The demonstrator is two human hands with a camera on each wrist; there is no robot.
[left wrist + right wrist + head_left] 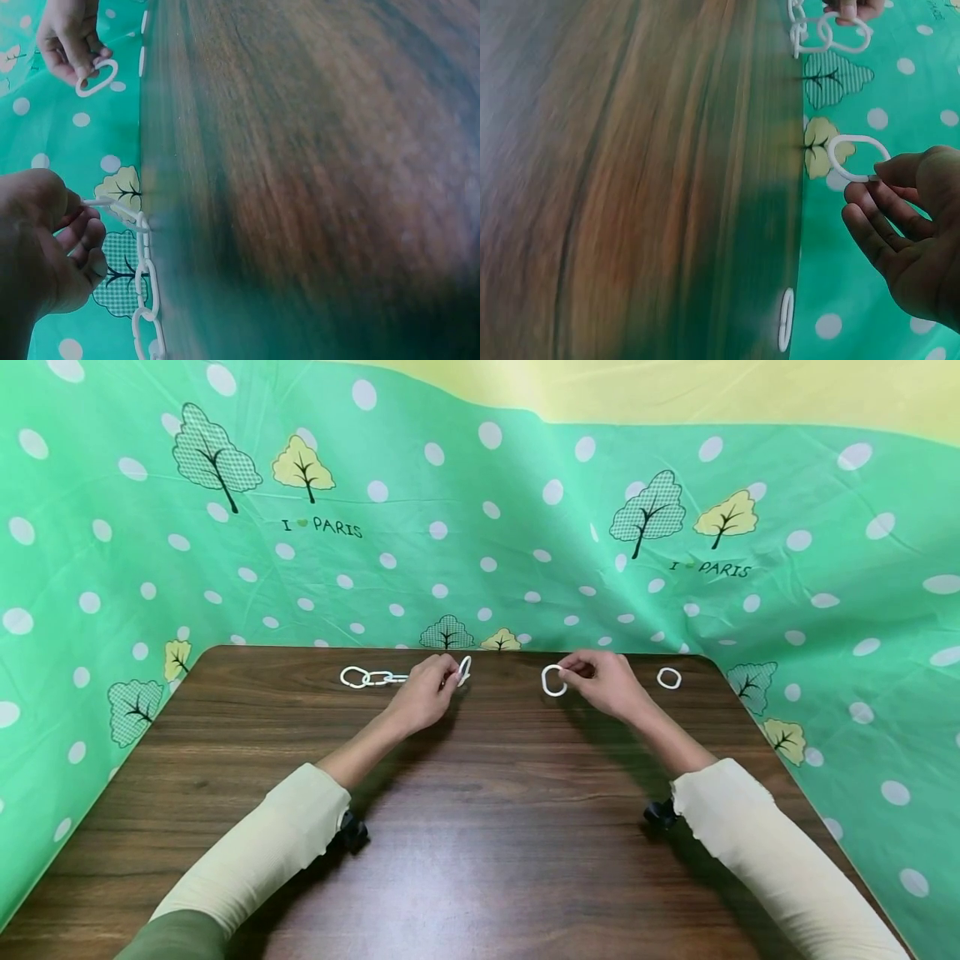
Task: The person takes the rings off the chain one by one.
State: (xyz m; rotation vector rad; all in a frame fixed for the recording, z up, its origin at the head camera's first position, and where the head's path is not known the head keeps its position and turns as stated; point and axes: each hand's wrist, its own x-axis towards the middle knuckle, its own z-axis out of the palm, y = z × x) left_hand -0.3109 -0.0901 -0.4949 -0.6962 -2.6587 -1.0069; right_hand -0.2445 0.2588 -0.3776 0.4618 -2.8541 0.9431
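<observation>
My left hand (423, 693) pinches the end link (464, 671) of a white plastic chain (377, 678) near the far edge of the table. That end link is raised, while the rest of the chain trails off to the left along the tabletop. In the left wrist view the chain (147, 289) runs down from the fingertips, its links hooked one through another. My right hand (606, 681) holds a single loose white link (553, 681) between thumb and fingers. A small gap shows in this link (853, 139) by the thumb in the right wrist view. A space separates the two hands.
Another loose white link (669, 678) lies on the dark wooden table (480, 793), right of my right hand. A green dotted cloth (480, 510) hangs behind the table and along both sides. Dark wrist devices (352, 832) sit under the pale sleeves.
</observation>
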